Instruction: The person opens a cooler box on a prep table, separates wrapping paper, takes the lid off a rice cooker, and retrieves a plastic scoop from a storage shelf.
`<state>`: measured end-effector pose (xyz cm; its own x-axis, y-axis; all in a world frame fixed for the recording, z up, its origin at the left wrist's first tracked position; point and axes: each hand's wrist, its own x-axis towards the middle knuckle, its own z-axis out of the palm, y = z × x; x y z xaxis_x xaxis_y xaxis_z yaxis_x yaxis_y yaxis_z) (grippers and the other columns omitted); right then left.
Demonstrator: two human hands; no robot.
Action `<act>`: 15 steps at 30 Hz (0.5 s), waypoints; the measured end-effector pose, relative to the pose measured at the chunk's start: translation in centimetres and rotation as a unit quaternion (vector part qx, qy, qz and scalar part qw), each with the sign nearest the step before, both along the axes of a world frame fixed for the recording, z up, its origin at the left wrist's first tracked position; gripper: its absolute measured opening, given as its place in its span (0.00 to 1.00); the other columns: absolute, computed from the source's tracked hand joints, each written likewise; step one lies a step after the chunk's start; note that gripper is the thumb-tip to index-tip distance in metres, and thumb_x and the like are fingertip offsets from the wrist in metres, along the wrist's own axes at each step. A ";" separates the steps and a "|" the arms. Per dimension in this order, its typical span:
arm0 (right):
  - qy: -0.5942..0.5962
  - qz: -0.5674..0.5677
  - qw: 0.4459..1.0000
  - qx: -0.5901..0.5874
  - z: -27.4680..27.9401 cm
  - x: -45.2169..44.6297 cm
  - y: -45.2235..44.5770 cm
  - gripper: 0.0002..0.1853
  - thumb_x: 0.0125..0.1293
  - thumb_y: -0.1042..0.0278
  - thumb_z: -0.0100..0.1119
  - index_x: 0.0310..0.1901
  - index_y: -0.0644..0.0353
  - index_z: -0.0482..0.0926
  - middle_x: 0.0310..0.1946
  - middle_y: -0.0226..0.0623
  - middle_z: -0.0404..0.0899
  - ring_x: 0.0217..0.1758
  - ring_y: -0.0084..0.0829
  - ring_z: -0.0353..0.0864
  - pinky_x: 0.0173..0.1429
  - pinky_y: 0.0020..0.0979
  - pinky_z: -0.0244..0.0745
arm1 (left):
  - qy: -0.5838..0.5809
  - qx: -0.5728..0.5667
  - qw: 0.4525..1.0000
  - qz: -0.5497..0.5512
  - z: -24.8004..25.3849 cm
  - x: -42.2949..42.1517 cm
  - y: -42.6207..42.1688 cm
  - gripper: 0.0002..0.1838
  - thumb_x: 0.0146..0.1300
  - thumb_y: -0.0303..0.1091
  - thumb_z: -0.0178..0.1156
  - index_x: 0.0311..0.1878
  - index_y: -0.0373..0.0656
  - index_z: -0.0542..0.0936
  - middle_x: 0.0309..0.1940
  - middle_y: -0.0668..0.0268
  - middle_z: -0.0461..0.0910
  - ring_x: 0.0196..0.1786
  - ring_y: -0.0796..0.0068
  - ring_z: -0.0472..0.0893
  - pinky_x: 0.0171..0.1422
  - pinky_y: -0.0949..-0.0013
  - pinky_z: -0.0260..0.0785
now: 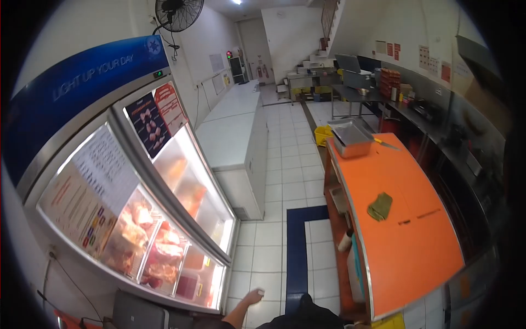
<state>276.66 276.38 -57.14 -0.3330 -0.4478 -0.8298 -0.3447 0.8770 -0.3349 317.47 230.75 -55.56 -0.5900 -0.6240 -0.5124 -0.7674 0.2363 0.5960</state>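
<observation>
Low in the picture, my left hand [252,298] hangs over the white tiled floor with its fingers curled closed. A small pale spot shows at the fingers, too small to name. The hand is nearest to the lit glass-door display fridge [219,241] and touches nothing else that I can see. Raw meat [164,241] lies on the fridge shelves behind the shut doors. My right hand is out of view. To the right stands a table with an orange top [405,263]. On it are a folded green cloth [379,206], a metal tray [350,134] and a yellow-handled knife [387,144].
White chest freezers [230,137] line the left wall beyond the fridge. A yellow bucket [323,135] stands by the orange table's far end. A dark blue strip [296,247] runs along the floor. Steel counters [405,104] with equipment follow the right wall.
</observation>
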 end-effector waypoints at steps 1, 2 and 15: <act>0.004 0.012 1.000 0.001 -0.7 -2.9 -3.5 0.29 0.77 0.48 0.40 0.67 0.60 0.75 0.62 0.64 0.76 0.68 0.58 0.74 0.75 0.48 0.66 | -0.056 0.058 0.995 0.060 -2.0 1.3 -0.6 0.24 0.64 0.50 0.62 0.61 0.52 0.82 0.43 0.55 0.89 0.51 0.56 0.88 0.61 0.56 0.77; 0.006 0.021 1.000 0.007 -1.4 -5.5 -6.7 0.28 0.78 0.49 0.39 0.67 0.60 0.75 0.62 0.64 0.76 0.68 0.58 0.75 0.75 0.48 0.66 | -0.022 0.086 0.988 0.124 -3.8 3.3 -0.1 0.26 0.64 0.52 0.61 0.60 0.47 0.82 0.41 0.53 0.89 0.50 0.56 0.88 0.60 0.57 0.77; 0.138 0.015 0.965 -0.222 6.0 -31.3 -64.9 0.28 0.68 0.46 0.62 0.50 0.71 0.83 0.45 0.61 0.85 0.50 0.59 0.85 0.57 0.49 0.79 | -0.223 0.230 0.928 0.188 -5.0 -11.4 -24.1 0.28 0.64 0.50 0.62 0.59 0.37 0.81 0.48 0.42 0.85 0.53 0.46 0.85 0.60 0.49 0.76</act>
